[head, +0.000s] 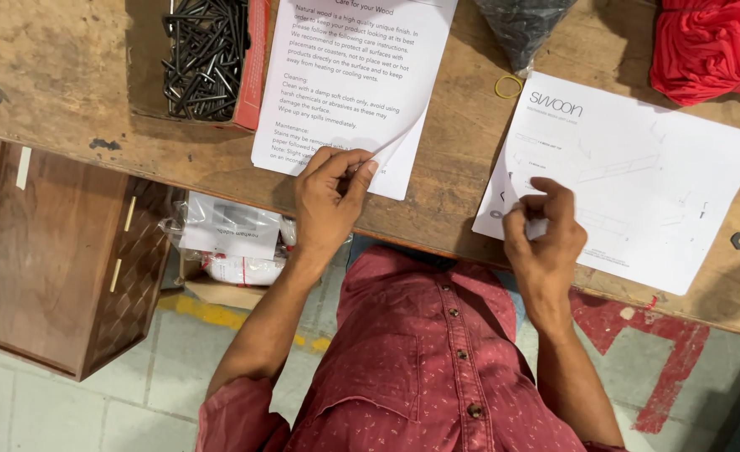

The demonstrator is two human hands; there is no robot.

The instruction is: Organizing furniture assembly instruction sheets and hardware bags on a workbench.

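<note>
Red shirt (420,368) nearest camera, below both hands. Left of left hand: wooden cabinet (60,259) on floor, box of dark nails (202,54) on bench (51,92). Left hand (328,197) pinches lifted corner of printed care sheet (353,84). Right hand (546,234) pinches left edge of diagram sheet (638,184). Both sheets lie flat, barely lifted. Red cloth (709,46) beyond right hand.

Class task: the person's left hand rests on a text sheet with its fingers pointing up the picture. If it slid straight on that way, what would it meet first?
Probably only more of the text sheet under the left hand; nothing else shows in that line.
</note>
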